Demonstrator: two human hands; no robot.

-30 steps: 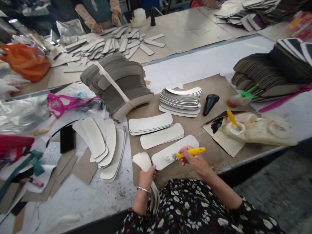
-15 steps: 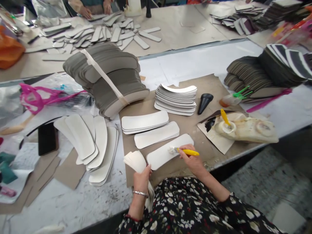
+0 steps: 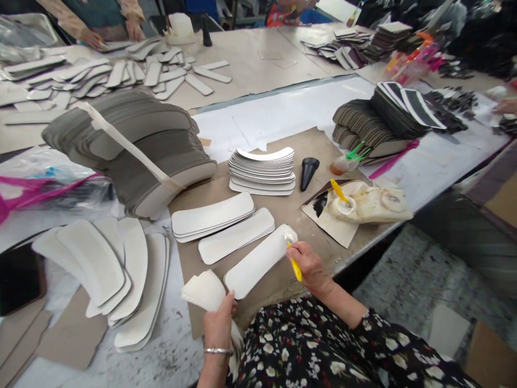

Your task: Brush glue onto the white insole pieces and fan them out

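Observation:
In my right hand (image 3: 310,264) is a brush with a yellow handle (image 3: 297,268), its white-coated bristles touching the far right end of a white curved strip (image 3: 260,261). My left hand (image 3: 219,318) is closed on a fanned bundle of cream pieces (image 3: 205,289), and its thumb lies at the strip's near left end. Just beyond lie two low piles of similar strips, a middle pile (image 3: 237,235) and a farther pile (image 3: 214,216). A taller stack of white strips (image 3: 262,171) stands behind them.
Right of the strips, a stained plastic container (image 3: 374,202) holds another yellow-handled brush (image 3: 339,189). A black cone-shaped object (image 3: 309,172) lies near it. A large taped stack (image 3: 145,145) stands left, with loose white pieces (image 3: 137,269) in front. Across the table is another person's hand (image 3: 91,39).
My right hand has swept the brush from the strip's middle to its far right end, turning the handle toward me. My left hand keeps its hold. The camera view has shifted right.

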